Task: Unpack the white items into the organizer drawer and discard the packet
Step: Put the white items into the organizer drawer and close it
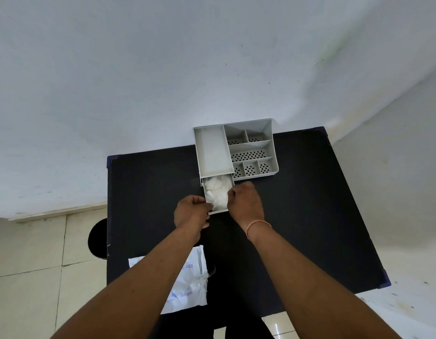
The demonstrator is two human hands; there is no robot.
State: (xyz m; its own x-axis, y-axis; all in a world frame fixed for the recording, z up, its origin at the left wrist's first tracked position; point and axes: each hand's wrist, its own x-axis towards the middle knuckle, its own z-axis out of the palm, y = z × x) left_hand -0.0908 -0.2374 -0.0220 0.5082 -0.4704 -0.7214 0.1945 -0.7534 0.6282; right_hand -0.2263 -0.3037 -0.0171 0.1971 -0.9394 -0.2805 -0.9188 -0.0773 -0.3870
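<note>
Both hands are at the drawer [218, 211]: the left hand [191, 211] pinches the white items [216, 193], the right hand [246, 203] curls over them. Press them down evenly before closing. The packet [187, 287] lies near, in front of the drawer.

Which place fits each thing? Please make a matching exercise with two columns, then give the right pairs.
Things:
1. white items
2. packet
3. organizer
4. round dark object

Places:
A. at the table's far edge
B. on the floor, left of the table
C. inside the open drawer
D. on the table's near edge, under the left forearm

Pairs: 1-C, 2-D, 3-A, 4-B
</note>
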